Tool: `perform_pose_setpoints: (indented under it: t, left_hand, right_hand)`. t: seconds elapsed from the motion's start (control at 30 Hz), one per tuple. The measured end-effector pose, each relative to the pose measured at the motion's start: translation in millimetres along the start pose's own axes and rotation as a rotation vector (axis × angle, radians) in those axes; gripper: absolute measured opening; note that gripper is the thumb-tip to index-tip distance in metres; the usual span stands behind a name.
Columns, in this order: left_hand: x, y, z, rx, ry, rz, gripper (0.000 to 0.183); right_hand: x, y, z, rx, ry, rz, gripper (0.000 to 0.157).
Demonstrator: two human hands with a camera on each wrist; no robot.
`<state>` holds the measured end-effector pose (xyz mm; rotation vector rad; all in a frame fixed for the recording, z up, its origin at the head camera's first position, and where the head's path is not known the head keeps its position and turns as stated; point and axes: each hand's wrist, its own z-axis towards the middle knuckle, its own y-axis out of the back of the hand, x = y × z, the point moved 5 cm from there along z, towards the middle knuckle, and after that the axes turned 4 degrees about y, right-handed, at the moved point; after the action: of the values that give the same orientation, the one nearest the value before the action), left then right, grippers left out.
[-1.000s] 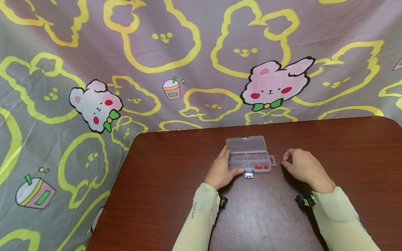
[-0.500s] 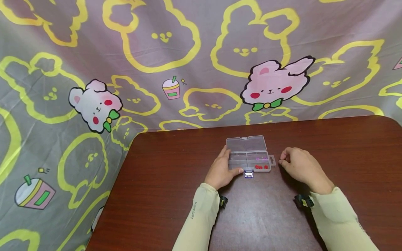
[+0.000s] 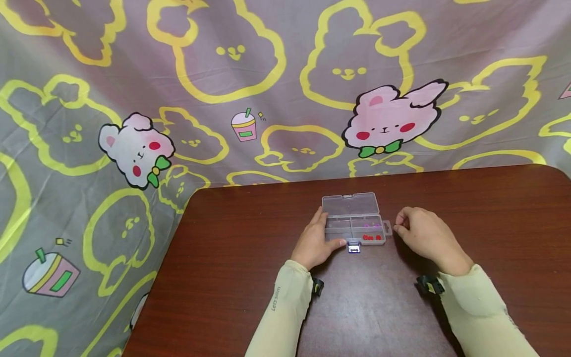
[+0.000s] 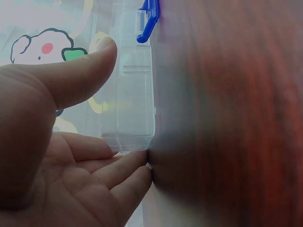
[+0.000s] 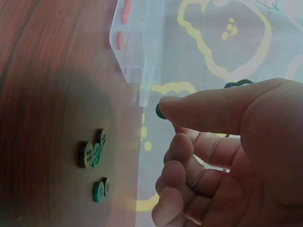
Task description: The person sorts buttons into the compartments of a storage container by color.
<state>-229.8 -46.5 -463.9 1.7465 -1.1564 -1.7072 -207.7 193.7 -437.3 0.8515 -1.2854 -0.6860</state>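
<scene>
A clear plastic compartment box (image 3: 338,230) lies on the table with its lid (image 3: 350,204) folded back. Red buttons (image 3: 371,237) sit in the front right compartment, small pink-purple pieces (image 3: 372,225) in the back right one. My left hand (image 3: 311,243) rests against the box's left end, fingers straight and thumb along its front edge. To the right of the hang tab (image 3: 387,228), my right hand (image 3: 430,235) pinches a dark green button (image 5: 160,111), mostly covered by the thumb. Several loose green and dark buttons (image 5: 97,155) lie on the table beside that hand.
The brown wooden table (image 3: 232,277) extends around the box and both arms. A blue-edged latch (image 3: 354,248) hangs open at the box's front. Behind the table hangs a patterned cloth (image 3: 285,74). The right hand hides the loose buttons from the head view.
My right hand has moved a little left and slightly away from me, closer to the box's right end. The left hand and the box have stayed put.
</scene>
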Motion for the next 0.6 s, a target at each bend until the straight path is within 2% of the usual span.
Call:
perform_pose_setpoints:
  t: [0.6]
  left_hand:
    - [-0.7, 0.4, -0.3, 0.007, 0.006, -0.001, 0.084]
  right_hand:
    - [19, -3.7, 2, -0.042, 0.034, 0.027, 0.009]
